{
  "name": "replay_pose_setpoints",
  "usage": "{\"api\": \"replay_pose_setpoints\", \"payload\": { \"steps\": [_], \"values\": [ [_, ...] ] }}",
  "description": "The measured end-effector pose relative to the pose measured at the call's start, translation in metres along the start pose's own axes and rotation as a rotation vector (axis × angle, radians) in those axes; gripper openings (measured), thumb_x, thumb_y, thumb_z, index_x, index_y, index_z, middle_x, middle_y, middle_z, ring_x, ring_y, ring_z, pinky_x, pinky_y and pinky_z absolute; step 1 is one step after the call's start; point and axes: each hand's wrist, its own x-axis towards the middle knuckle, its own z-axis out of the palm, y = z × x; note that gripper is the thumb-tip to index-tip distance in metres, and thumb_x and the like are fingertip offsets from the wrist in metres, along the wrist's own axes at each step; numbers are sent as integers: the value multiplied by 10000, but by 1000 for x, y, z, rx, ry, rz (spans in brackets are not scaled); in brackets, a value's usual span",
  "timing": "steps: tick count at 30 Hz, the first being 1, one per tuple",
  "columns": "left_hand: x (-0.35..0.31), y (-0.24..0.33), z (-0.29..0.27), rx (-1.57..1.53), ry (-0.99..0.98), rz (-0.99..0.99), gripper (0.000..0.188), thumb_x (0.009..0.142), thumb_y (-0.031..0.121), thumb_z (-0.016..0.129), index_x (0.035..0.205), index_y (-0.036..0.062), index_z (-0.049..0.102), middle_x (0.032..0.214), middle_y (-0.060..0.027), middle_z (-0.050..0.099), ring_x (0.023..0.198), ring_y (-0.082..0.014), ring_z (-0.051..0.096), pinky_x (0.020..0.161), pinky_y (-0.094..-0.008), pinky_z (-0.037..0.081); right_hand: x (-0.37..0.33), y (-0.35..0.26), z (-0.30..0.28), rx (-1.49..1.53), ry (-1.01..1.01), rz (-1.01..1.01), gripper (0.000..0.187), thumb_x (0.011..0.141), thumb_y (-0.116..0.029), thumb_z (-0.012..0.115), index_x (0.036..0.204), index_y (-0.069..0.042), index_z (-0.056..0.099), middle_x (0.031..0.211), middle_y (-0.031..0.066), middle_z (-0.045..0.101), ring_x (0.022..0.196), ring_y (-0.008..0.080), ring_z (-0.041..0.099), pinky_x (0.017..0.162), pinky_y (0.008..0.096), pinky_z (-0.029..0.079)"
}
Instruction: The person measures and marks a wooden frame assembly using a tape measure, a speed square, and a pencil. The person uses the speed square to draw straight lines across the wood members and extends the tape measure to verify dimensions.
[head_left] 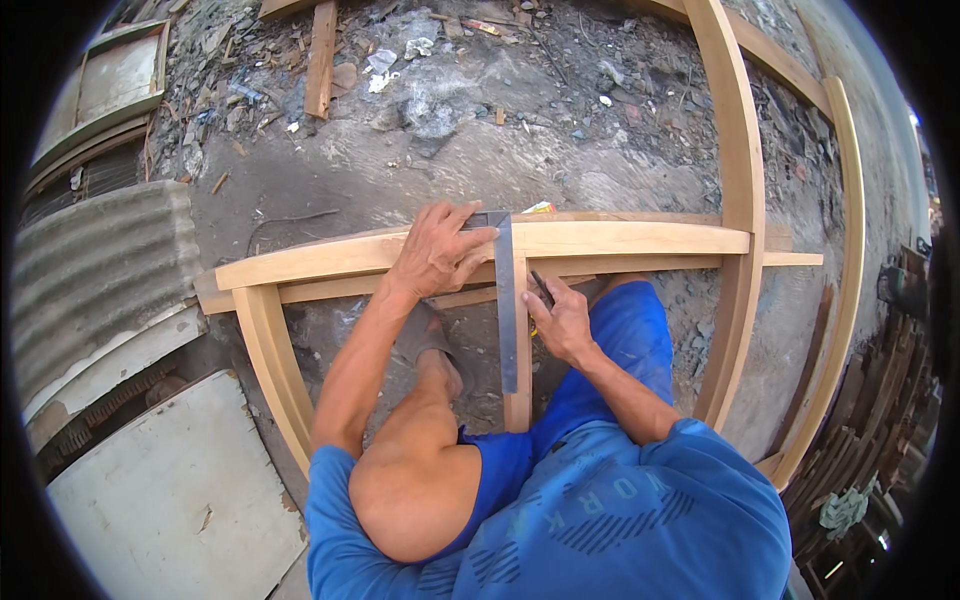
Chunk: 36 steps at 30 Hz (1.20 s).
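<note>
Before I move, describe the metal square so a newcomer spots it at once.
Find the pale wooden frame before the person. The left hand steadies the square across its long rail. Its grey blade is metal, not wood like its neighbours.

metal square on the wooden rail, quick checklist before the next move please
1. Left hand steadying the metal square near its corner: ok.
2. Blade lying across the wooden rail and along the middle wooden piece: ok.
3. Short arm sitting flush with the rail's far edge: cannot tell, the fingers partly cover it.
4. Right hand holding the dark pencil-like tool: ok.
5. Tool's tip touching the wood: cannot tell from this overhead view.
6. Ground beyond the rail free of debris: not ok, scraps lie scattered there.
</note>
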Motion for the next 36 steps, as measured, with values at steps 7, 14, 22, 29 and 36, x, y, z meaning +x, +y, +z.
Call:
{"api": "replay_pose_setpoints", "payload": {
  "steps": [7,14,22,29,36],
  "values": [
    [-1,-1,8,-11,-101,29,476,797,164,806,1256,274,742,1521,-185,498,1262,-371,501,1074,-487,378,0,-4,1,-64,65,-233,249,912,-179,722,1102,-17,718,969,212,727,872,395,713,781,457,561],
    [2,2,14,-17,-143,1,492,803,133,804,1269,277,736,1537,-182,477,1299,-381,469,1100,-496,359,-3,-6,-1,-181,84,-298,350,898,-202,743,1198,-32,684,972,188,728,869,377,719,765,459,571],
    [0,3,15,-34,-119,4,534,801,101,797,1290,302,720,1542,-186,471,1302,-390,463,1103,-504,359,-2,-6,0,-255,81,-347,360,895,-201,741,1202,-23,678,930,183,713,807,380,710,702,475,559],
    [0,3,16,-27,-107,22,591,762,70,797,1297,307,710,1545,-192,466,1292,-403,468,1101,-503,366,-3,-7,0,-240,82,-341,356,895,-189,739,1199,-14,685,945,189,714,815,384,712,709,473,561],
    [-1,2,19,-29,-98,17,606,767,55,790,1305,318,700,1544,-186,468,1295,-405,464,1103,-504,370,-3,-13,-3,-245,60,-289,333,871,-154,774,1158,1,704,949,202,724,847,375,722,747,439,577]
  ]
}}
